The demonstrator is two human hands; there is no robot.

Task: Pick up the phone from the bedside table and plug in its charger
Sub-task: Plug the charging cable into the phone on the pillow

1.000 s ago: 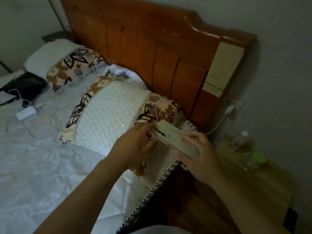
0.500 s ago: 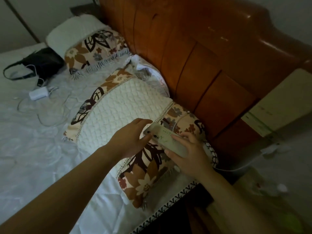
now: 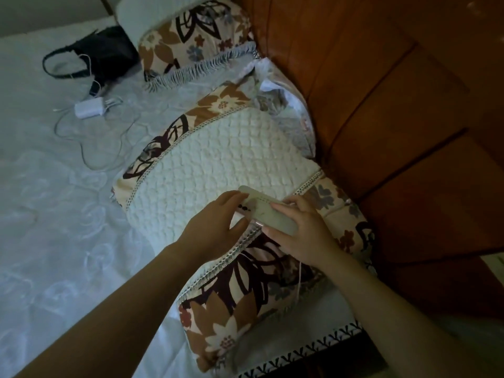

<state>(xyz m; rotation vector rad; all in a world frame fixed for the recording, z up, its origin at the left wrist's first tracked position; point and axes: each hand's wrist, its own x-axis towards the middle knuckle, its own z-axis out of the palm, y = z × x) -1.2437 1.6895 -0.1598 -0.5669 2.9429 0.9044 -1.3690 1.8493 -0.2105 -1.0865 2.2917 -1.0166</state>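
Note:
A pale phone (image 3: 266, 211) with dark camera lenses showing lies back-up just above the quilted white pillow (image 3: 218, 170). My right hand (image 3: 300, 230) grips its right end, thumb below and fingers on top. My left hand (image 3: 215, 227) holds the lens end with thumb and fingers. A thin white charger cable (image 3: 299, 279) hangs down under my right hand; its plug end is hidden, and a short white stretch of cable (image 3: 338, 207) shows on the pillow to the right. The bedside table is out of view.
A wooden headboard (image 3: 395, 118) fills the right side. A second floral pillow (image 3: 196, 42) lies behind. On the pale bedsheet (image 3: 54, 214) lie a black handbag (image 3: 103, 50) and a white power adapter (image 3: 88, 109) with loose wires.
The view has swung left and down, away from the bedside table and wall socket. Both hands have carried the phone over the white pillow, still holding it at each end.

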